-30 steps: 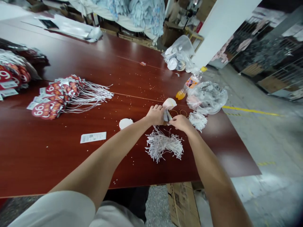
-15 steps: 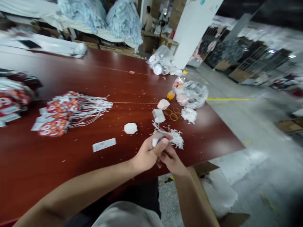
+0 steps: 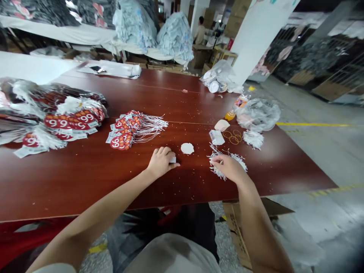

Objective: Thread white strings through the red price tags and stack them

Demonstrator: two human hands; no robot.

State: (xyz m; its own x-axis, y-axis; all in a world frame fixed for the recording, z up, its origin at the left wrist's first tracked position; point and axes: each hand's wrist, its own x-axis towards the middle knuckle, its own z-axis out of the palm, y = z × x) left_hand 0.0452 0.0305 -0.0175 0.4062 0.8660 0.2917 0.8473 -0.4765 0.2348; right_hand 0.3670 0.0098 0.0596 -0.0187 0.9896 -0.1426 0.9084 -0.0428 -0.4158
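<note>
My left hand [image 3: 160, 162] rests on the dark red table [image 3: 85, 174] with its fingers curled over a small white paper label [image 3: 172, 159]. My right hand [image 3: 227, 167] lies on a heap of white string loops [image 3: 226, 163] and pinches some of them. A round white tag [image 3: 187, 148] lies between the two hands. Beyond it sit a small stack of white tags [image 3: 216, 137] and a pale round tag [image 3: 222, 125].
A bundle of red "66" tags with white strings [image 3: 125, 132] lies left of centre; larger piles [image 3: 51, 117] fill the far left. Rubber bands [image 3: 233, 137], another string tuft [image 3: 253, 138], clear plastic bags [image 3: 257, 113] and an orange bottle [image 3: 236, 106] sit right. A person stands far back.
My hands have come apart: the left went down onto the label on the table, the right onto the string heap. The view has swung left, showing more tag piles.
</note>
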